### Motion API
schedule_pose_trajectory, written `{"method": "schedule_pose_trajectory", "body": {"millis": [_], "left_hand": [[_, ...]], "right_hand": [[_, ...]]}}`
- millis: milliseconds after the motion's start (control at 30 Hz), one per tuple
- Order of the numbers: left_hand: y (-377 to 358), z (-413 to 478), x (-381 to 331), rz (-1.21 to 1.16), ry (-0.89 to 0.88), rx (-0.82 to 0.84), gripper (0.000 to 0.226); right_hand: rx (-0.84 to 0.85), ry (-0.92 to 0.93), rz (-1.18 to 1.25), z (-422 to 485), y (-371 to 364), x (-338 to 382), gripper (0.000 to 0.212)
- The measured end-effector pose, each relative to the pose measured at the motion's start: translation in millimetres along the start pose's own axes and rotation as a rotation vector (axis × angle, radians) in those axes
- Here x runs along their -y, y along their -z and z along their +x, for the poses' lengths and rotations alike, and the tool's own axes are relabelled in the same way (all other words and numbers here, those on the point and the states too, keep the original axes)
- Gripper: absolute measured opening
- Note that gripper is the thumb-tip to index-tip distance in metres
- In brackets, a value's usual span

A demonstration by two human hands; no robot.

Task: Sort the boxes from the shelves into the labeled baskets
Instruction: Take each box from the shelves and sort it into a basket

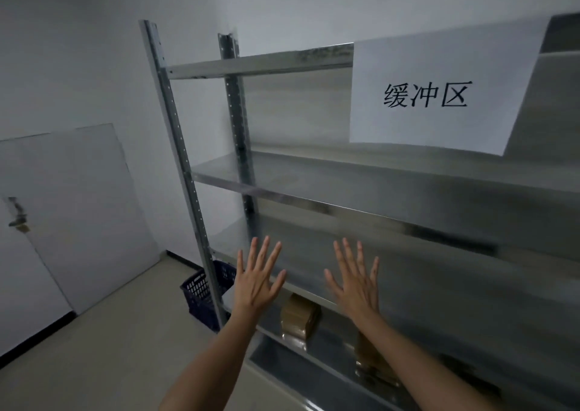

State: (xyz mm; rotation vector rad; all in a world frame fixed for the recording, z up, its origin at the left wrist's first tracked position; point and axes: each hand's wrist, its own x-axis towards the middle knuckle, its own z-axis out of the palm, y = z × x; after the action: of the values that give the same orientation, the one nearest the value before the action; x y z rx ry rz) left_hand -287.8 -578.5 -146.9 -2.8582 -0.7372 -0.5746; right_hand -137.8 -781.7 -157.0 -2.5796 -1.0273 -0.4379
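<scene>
A metal shelf rack fills the right of the head view. My left hand and my right hand are both raised in front of it, palms forward, fingers spread, holding nothing. On a lower shelf, a brown cardboard box stands between my hands, partly hidden. A second brown box lies further right, mostly hidden behind my right forearm. A dark blue plastic basket stands on the floor behind the rack's left post.
A white paper sign with black characters hangs from the upper shelf. The upper shelves hold nothing visible. White panels lean against the left wall. Beige floor spreads at the lower left.
</scene>
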Motion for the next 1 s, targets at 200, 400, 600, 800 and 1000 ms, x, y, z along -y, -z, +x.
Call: {"method": "schedule_pose_trajectory", "body": {"millis": [200, 400, 600, 800, 1000], "left_hand": [[-46, 38, 75, 0.010, -0.161, 0.043, 0.070], [-96, 59, 108, -0.038, -0.278, 0.108, 0.069], [-139, 93, 123, -0.066, -0.282, 0.096, 0.068], [-151, 136, 149, -0.116, -0.317, 0.035, 0.069], [-177, 165, 179, -0.152, -0.425, 0.075, 0.069]], "right_hand": [[0.004, -0.159, -0.033, 25, -43, 64, 0.076], [0.054, -0.273, -0.046, 38, -92, 103, 0.073], [0.065, -0.284, -0.098, 67, -129, 113, 0.072], [0.054, -0.347, -0.168, 104, -129, 128, 0.072], [-0.007, -0.463, -0.147, 115, -161, 149, 0.071]]}}
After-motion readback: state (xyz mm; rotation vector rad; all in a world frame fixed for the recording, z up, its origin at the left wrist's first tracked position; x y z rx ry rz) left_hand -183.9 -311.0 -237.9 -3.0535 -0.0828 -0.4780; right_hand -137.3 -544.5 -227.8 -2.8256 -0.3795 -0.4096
